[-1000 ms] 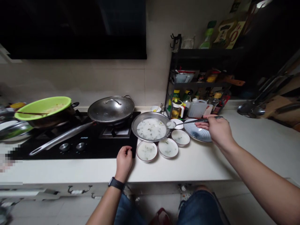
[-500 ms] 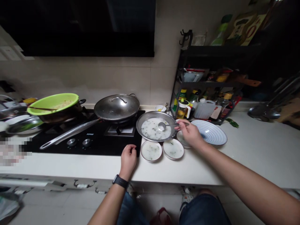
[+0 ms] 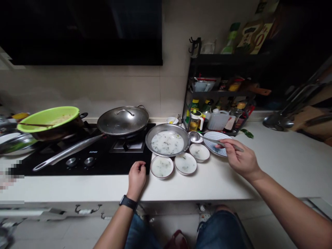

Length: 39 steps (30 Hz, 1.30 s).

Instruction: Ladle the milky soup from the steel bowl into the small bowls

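My right hand (image 3: 242,159) grips the handle of a metal ladle (image 3: 195,136). The ladle's head hovers over a small white bowl (image 3: 200,140), whose contents I cannot make out. A wide metal basin (image 3: 148,144) of white soup with dark green bits is left of it. In front stand three small bowls of the same soup: a left one (image 3: 161,177), a middle one (image 3: 185,174) and a right one (image 3: 202,161). Under my right hand lies a blue-patterned dish (image 3: 216,134), partly covered. My left hand (image 3: 137,177) rests loosely curled at the stove's front right corner.
On the black stove (image 3: 103,167) sit a lidded pan (image 3: 121,122), its long handle (image 3: 68,152) pointing front left, and a green basket (image 3: 49,117) on a dark pot. A black rack (image 3: 220,93) of bottles stands behind. More ladles (image 3: 277,121) lie at the right.
Half a second ago the ladle was in the basin's soup; now it has moved right, over the small white bowl. My left hand has stayed on the stove's edge.
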Motion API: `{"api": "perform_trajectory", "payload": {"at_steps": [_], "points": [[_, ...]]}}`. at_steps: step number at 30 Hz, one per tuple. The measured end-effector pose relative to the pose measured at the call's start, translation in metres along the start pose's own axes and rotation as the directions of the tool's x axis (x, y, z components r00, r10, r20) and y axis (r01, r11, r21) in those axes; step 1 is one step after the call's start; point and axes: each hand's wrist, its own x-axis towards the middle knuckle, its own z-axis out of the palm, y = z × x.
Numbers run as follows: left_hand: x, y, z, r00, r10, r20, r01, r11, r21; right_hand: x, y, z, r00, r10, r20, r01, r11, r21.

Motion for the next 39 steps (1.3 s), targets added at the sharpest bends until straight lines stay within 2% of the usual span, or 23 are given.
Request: {"api": "perform_trajectory", "payload": {"at_steps": [5,8,12,15,18,21,23,24,33,39], "points": [[0.0,0.0,0.0,1.0,-0.002,0.001,0.002,1.0,0.005,-0.026,0.016,-0.009,0.987,0.113,0.117,-0.117,0.993,0.027],[0.0,0.001,-0.001,1.0,-0.002,0.003,0.002,1.0,0.009,-0.035,0.023,-0.005,0.956,0.246,0.161,-0.257,0.965,0.054],[0.0,0.002,-0.001,1.0,0.005,-0.007,-0.004,1.0,0.008,-0.04,0.028,0.001,0.898,0.41,0.156,-0.428,0.898,0.102],[0.001,0.003,-0.002,1.0,0.005,-0.007,-0.005,1.0,0.011,-0.039,0.031,0.005,0.798,0.584,0.147,-0.602,0.762,0.239],[0.001,0.002,-0.002,1.0,0.005,-0.003,-0.005,1.0,0.014,-0.035,0.034,0.007,0.65,0.746,0.147,-0.733,0.564,0.379],[0.001,0.002,-0.001,1.0,0.002,-0.001,-0.002,1.0,0.015,-0.03,0.039,0.007,0.491,0.862,0.127,-0.795,0.383,0.47],[0.001,0.002,-0.001,1.0,0.0,-0.003,0.0,1.0,0.012,-0.027,0.043,0.006,0.425,0.899,0.109,-0.794,0.312,0.521],[0.001,0.003,-0.001,1.0,-0.001,-0.004,0.001,1.0,0.011,-0.026,0.044,0.006,0.41,0.906,0.106,-0.788,0.294,0.541],[0.0,0.002,-0.001,1.0,-0.009,0.005,0.009,1.0,0.006,-0.001,0.034,-0.003,0.382,0.92,0.089,-0.765,0.261,0.589],[-0.001,0.0,0.0,1.0,-0.006,0.0,0.006,1.0,-0.002,0.035,0.024,0.004,0.434,0.899,0.06,-0.739,0.317,0.594]]}}
